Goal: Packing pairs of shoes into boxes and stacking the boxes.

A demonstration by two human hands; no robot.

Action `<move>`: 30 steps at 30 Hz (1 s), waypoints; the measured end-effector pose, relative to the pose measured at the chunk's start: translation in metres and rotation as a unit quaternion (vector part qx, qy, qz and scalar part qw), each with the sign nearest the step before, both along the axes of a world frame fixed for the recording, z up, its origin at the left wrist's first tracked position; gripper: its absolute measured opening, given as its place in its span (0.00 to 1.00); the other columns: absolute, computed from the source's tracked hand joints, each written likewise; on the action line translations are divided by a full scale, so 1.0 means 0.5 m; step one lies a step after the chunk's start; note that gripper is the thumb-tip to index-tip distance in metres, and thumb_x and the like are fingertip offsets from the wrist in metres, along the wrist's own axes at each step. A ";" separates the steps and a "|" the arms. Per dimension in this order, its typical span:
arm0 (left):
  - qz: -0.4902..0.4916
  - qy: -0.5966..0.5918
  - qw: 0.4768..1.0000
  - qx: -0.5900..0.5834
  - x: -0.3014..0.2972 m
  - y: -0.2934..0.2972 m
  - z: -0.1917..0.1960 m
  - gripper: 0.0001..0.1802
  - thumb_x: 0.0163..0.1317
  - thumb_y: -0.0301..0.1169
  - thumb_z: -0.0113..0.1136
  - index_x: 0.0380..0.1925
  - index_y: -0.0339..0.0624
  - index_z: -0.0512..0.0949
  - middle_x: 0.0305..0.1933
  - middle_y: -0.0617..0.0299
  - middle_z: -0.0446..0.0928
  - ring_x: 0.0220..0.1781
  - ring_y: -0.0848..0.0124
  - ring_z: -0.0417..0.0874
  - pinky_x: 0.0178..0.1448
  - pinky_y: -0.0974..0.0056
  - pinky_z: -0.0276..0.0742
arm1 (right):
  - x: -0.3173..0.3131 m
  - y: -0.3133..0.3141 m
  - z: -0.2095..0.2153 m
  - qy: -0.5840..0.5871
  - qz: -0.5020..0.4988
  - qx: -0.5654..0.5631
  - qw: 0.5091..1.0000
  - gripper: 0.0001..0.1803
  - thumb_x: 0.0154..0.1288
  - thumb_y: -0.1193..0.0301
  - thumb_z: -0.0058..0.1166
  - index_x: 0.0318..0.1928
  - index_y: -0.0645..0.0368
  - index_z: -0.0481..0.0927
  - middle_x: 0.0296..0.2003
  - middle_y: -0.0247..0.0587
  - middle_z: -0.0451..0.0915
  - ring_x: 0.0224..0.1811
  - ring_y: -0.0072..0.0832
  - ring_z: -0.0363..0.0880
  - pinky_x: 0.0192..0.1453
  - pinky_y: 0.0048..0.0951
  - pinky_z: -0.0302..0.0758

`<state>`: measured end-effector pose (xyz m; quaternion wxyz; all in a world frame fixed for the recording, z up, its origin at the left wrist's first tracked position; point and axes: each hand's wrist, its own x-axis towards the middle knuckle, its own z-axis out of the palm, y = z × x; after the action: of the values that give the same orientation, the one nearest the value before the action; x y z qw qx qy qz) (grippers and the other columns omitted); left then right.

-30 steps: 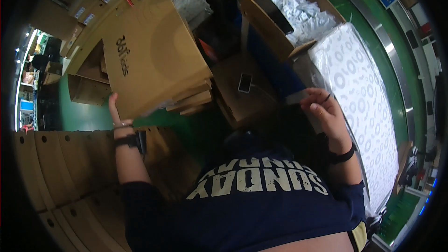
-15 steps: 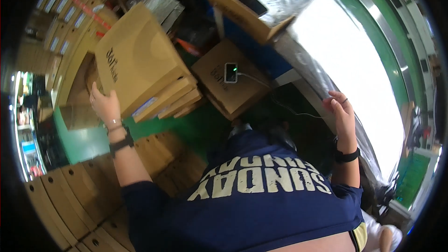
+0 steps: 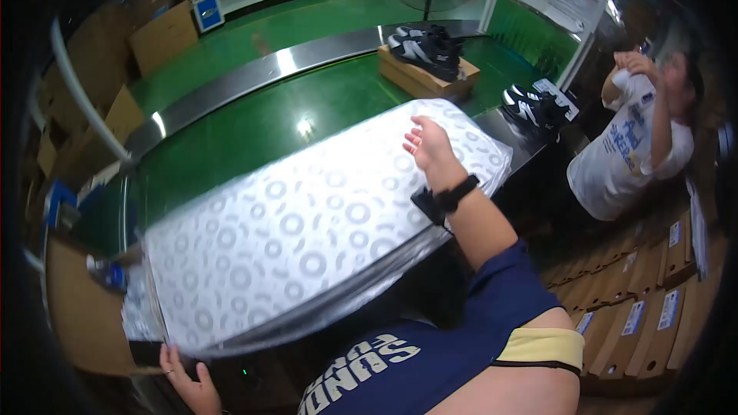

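Observation:
A broad stack of white paper sheets [image 3: 288, 223], printed with grey rings and dashes, lies in front of me with clear plastic along its near side. My right hand [image 3: 430, 144] is above the stack's far right part, empty, fingers loosely bent and apart. I cannot tell whether it touches the paper. At the near left corner of the stack is my left hand [image 3: 188, 383], its fingers spread and nothing in it. Beside that hand stands an open cardboard box [image 3: 84, 300] holding crumpled silvery packing [image 3: 140, 307].
Beyond the paper runs a green conveyor belt [image 3: 307, 127] with a metal edge. Black sneakers [image 3: 427, 50] rest on a shoe box [image 3: 430, 81], and more black sneakers [image 3: 530, 111] stand to the right. A person in a white shirt [image 3: 623, 146] is at the right, above rows of cardboard boxes [image 3: 646, 323].
My view has swung right, from the cardboard boxes and charging phone to the paper stack and conveyor. My left hand has left the boxes' side; my right hand now reaches out over the paper.

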<state>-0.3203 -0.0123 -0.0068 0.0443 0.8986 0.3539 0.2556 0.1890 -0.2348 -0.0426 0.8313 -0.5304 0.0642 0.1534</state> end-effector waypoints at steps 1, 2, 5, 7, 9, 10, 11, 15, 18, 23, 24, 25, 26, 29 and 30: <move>-0.005 -0.011 0.999 -0.046 0.045 0.004 -0.007 0.26 0.51 0.33 0.56 0.51 0.36 0.67 0.54 0.40 0.63 0.57 0.48 0.62 0.61 0.54 0.56 | 0.068 -0.009 0.021 0.048 -0.061 -0.003 0.997 0.29 0.54 0.67 0.51 0.55 0.62 0.59 0.54 0.51 0.55 0.50 0.40 0.62 0.49 0.37 0.65; -0.024 0.010 0.998 -0.049 0.086 0.012 -0.006 0.26 0.51 0.32 0.56 0.51 0.36 0.66 0.55 0.41 0.63 0.58 0.49 0.62 0.61 0.54 0.57 | 0.128 -0.018 0.034 0.060 -0.086 -0.019 0.994 0.29 0.53 0.67 0.51 0.55 0.63 0.60 0.56 0.52 0.55 0.52 0.41 0.60 0.50 0.39 0.64; -0.098 0.039 0.994 -0.031 0.244 0.003 0.005 0.26 0.50 0.30 0.57 0.51 0.34 0.66 0.55 0.42 0.64 0.56 0.48 0.63 0.60 0.53 0.58 | 0.368 -0.053 -0.028 0.020 -0.192 -0.101 0.976 0.30 0.51 0.68 0.54 0.54 0.67 0.62 0.57 0.56 0.58 0.56 0.42 0.61 0.52 0.40 0.65; -0.135 0.054 0.989 -0.039 0.336 -0.010 0.024 0.25 0.50 0.29 0.57 0.50 0.34 0.67 0.54 0.42 0.65 0.56 0.47 0.64 0.59 0.53 0.59 | 0.478 -0.059 -0.046 0.085 -0.210 -0.179 0.957 0.28 0.52 0.72 0.47 0.55 0.66 0.60 0.57 0.54 0.62 0.56 0.43 0.66 0.58 0.35 0.63; -0.159 0.074 0.983 -0.048 0.394 -0.015 0.039 0.24 0.50 0.29 0.57 0.50 0.34 0.67 0.52 0.42 0.66 0.55 0.47 0.65 0.58 0.53 0.61 | 0.541 -0.037 -0.056 0.183 -0.254 -0.113 0.943 0.28 0.54 0.76 0.43 0.57 0.65 0.58 0.58 0.55 0.59 0.57 0.42 0.64 0.60 0.35 0.61; -0.174 0.095 0.978 -0.067 0.420 -0.015 0.043 0.24 0.51 0.28 0.56 0.49 0.34 0.68 0.51 0.42 0.68 0.53 0.47 0.66 0.57 0.54 0.62 | 0.583 -0.057 -0.080 0.183 -0.252 -0.109 0.944 0.28 0.54 0.76 0.43 0.57 0.65 0.58 0.58 0.55 0.59 0.57 0.42 0.64 0.60 0.35 0.61; -0.189 0.116 0.971 -0.087 0.443 -0.016 0.047 0.23 0.51 0.27 0.56 0.49 0.34 0.68 0.49 0.41 0.69 0.52 0.47 0.68 0.56 0.54 0.64 | 0.623 -0.082 -0.104 0.171 -0.205 -0.119 0.956 0.26 0.55 0.73 0.44 0.57 0.63 0.60 0.57 0.53 0.62 0.57 0.43 0.64 0.59 0.39 0.60; -0.187 0.144 0.970 -0.060 0.487 0.002 0.043 0.21 0.52 0.26 0.55 0.47 0.33 0.69 0.46 0.43 0.72 0.48 0.50 0.72 0.54 0.57 0.66 | 0.715 -0.122 -0.168 0.180 -0.072 -0.092 0.977 0.26 0.57 0.70 0.50 0.57 0.53 0.62 0.54 0.46 0.66 0.53 0.43 0.66 0.53 0.49 0.61; -0.092 0.097 0.902 -0.410 0.521 0.050 0.070 0.30 0.50 0.35 0.60 0.54 0.36 0.64 0.55 0.41 0.65 0.57 0.49 0.65 0.59 0.49 0.60 | 0.731 -0.097 -0.169 0.130 -0.033 -0.047 0.990 0.49 0.50 0.78 0.56 0.63 0.39 0.35 0.35 0.42 0.69 0.30 0.28 0.68 0.29 0.33 0.67; -0.259 -0.032 0.901 -0.347 0.717 0.132 0.094 0.15 0.50 0.21 0.50 0.40 0.32 0.71 0.38 0.61 0.73 0.41 0.73 0.74 0.48 0.70 0.69 | 0.647 0.144 -0.083 0.081 -0.011 -0.112 0.990 0.58 0.47 0.84 0.47 0.62 0.34 0.18 0.28 0.40 0.67 0.16 0.23 0.61 0.16 0.25 0.61; -0.283 -0.030 0.891 -0.353 0.792 0.147 0.079 0.14 0.52 0.21 0.50 0.41 0.32 0.71 0.39 0.61 0.72 0.43 0.73 0.73 0.49 0.70 0.69 | 0.631 0.171 -0.088 0.087 -0.039 -0.129 0.987 0.57 0.46 0.84 0.46 0.63 0.36 0.19 0.28 0.41 0.67 0.16 0.24 0.61 0.15 0.25 0.61; -0.307 -0.048 0.864 -0.396 0.875 0.144 0.066 0.15 0.53 0.22 0.51 0.43 0.33 0.70 0.41 0.60 0.72 0.44 0.73 0.73 0.50 0.70 0.69 | 0.621 0.187 -0.101 0.093 -0.073 -0.146 0.982 0.56 0.46 0.84 0.44 0.63 0.37 0.19 0.28 0.42 0.67 0.16 0.24 0.61 0.15 0.25 0.61; -0.342 -0.051 0.856 -0.383 0.958 0.152 0.032 0.17 0.53 0.23 0.52 0.45 0.33 0.69 0.43 0.60 0.72 0.45 0.73 0.73 0.51 0.69 0.68 | 0.616 0.211 -0.133 0.088 -0.113 -0.186 0.972 0.55 0.46 0.83 0.44 0.63 0.38 0.19 0.29 0.43 0.68 0.16 0.25 0.61 0.15 0.26 0.60; -0.274 -0.075 0.831 -0.479 1.145 0.160 -0.037 0.24 0.56 0.33 0.53 0.53 0.44 0.64 0.47 0.57 0.70 0.45 0.70 0.73 0.42 0.67 0.72 | 0.505 0.303 -0.182 0.114 -0.091 -0.173 0.974 0.54 0.47 0.82 0.44 0.64 0.43 0.20 0.32 0.46 0.69 0.16 0.28 0.62 0.15 0.28 0.62; -0.231 -0.080 0.856 -0.456 1.161 0.186 -0.059 0.26 0.56 0.35 0.54 0.55 0.45 0.62 0.48 0.56 0.70 0.45 0.70 0.73 0.42 0.65 0.72 | 0.423 0.343 -0.149 0.136 -0.032 -0.130 0.982 0.53 0.48 0.82 0.45 0.64 0.44 0.22 0.31 0.45 0.69 0.17 0.28 0.63 0.15 0.28 0.64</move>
<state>0.2601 0.0805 -0.0362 0.5347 0.8101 0.2086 0.1193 0.4007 -0.0631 -0.1171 0.7433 -0.6056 0.2133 0.1876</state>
